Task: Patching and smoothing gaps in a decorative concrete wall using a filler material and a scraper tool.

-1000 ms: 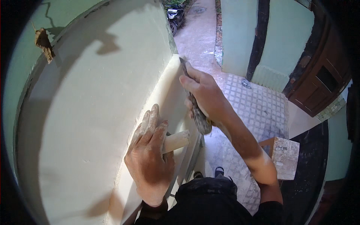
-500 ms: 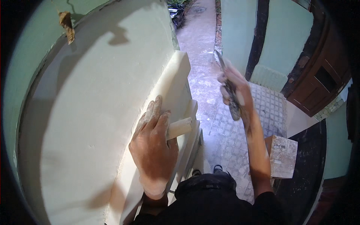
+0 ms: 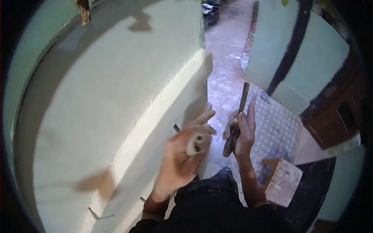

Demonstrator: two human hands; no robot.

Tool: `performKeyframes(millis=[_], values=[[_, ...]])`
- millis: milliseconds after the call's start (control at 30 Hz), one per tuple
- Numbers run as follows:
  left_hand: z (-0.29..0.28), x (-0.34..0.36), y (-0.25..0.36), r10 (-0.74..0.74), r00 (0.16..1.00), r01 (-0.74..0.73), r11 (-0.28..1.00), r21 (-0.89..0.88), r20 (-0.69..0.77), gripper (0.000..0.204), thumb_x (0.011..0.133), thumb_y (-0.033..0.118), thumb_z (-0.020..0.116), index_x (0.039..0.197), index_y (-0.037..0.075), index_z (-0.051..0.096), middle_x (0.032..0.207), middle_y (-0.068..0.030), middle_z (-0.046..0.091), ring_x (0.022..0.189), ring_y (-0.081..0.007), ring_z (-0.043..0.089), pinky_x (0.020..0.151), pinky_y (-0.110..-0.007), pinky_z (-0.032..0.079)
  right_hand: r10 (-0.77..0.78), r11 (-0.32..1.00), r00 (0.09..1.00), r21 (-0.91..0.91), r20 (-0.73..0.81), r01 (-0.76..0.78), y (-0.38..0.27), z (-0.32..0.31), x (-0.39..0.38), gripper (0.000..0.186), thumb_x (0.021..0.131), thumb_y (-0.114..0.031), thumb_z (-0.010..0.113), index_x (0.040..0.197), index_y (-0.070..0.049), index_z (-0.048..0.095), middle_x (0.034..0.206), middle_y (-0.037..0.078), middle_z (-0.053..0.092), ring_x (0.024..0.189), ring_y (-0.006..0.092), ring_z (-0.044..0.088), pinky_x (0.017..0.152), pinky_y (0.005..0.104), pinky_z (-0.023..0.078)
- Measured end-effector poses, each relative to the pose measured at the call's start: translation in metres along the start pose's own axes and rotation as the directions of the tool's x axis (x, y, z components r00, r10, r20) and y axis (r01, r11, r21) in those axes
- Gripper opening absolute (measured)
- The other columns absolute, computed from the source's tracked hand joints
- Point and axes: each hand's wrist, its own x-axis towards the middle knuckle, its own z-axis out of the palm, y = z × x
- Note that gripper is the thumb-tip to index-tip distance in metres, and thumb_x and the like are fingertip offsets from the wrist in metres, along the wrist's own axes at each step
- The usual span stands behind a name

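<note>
My left hand (image 3: 180, 160), dusty and smeared by motion, is above the outer side of a white stepped moulding (image 3: 155, 112). It is closed round a short cream tube (image 3: 193, 145), whose end shows dark hollows. To the right, my right hand (image 3: 244, 134) grips a hand tool with a long, narrow, flat blade (image 3: 244, 97) and a dark, crusted handle (image 3: 231, 144). The blade points up and away from me. The tool and the tube are apart from each other.
A pale wall panel (image 3: 93, 97) borders the moulding on the left. Below are a tiled floor (image 3: 278, 116) and a concrete path (image 3: 225, 50). A plaster-spattered box (image 3: 285, 182) stands at right, near a brown wooden door (image 3: 334, 126). A dried leaf (image 3: 83, 11) hangs at upper left.
My left hand has lifted off the moulding's top and moved right with the tube, turning it end-up. My right hand has come down and nearer with the tool. The whole view has shifted.
</note>
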Motion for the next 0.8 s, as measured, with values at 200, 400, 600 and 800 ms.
performKeyframes(millis=[200, 400, 600, 800], values=[[0.064, -0.016, -0.059, -0.281, 0.957, 0.288, 0.933, 0.216, -0.063, 0.019, 0.092, 0.016, 0.064, 0.096, -0.002, 0.062, 0.116, -0.0146, 0.059, 0.121, -0.0301, 0.052, 0.099, -0.037, 0.04, 0.005, 0.98, 0.933, -0.185, 0.36, 0.067, 0.005, -0.027, 0.025, 0.079, 0.099, -0.013, 0.042, 0.153, -0.008, -0.016, 0.09, 0.003, 0.052, 0.073, 0.0077, 0.042, 0.067, 0.0224, 0.04], [0.127, -0.017, -0.088, -0.397, 0.868, 0.386, 0.917, -0.099, -0.299, 0.021, 0.093, 0.019, 0.063, 0.093, -0.002, 0.061, 0.088, -0.0106, 0.058, 0.084, -0.0227, 0.053, 0.079, -0.035, 0.044, 0.314, 0.938, 0.789, -0.302, 0.528, -0.171, -0.005, -0.064, 0.043, 0.071, 0.1, -0.017, 0.044, 0.155, -0.002, 0.001, 0.1, 0.008, 0.055, 0.087, 0.0139, 0.05, 0.083, 0.0279, 0.044], [0.151, -0.014, -0.069, -0.098, 0.754, 0.301, 0.93, 0.209, -0.649, 0.022, 0.085, 0.022, 0.064, 0.088, 0.0, 0.062, 0.091, -0.0158, 0.054, 0.08, -0.0294, 0.056, 0.07, -0.037, 0.046, -0.025, 0.866, 0.724, -0.347, 0.689, 0.36, -0.03, -0.081, 0.039, 0.056, 0.091, -0.022, 0.059, 0.14, 0.001, 0.043, 0.125, 0.023, 0.051, 0.119, 0.0317, 0.049, 0.1, 0.0404, 0.04], [0.147, -0.009, -0.048, 0.098, 0.88, 0.16, 0.861, 0.484, -0.465, 0.035, 0.077, 0.031, 0.072, 0.095, 0.002, 0.062, 0.094, -0.0184, 0.054, 0.083, -0.0363, 0.054, 0.071, -0.042, 0.046, -0.388, 0.764, 0.537, -0.064, 0.749, 0.642, -0.039, -0.08, 0.022, 0.026, 0.09, -0.022, 0.062, 0.104, -0.001, 0.068, 0.108, 0.019, 0.057, 0.105, 0.0348, 0.058, 0.097, 0.0482, 0.045]])
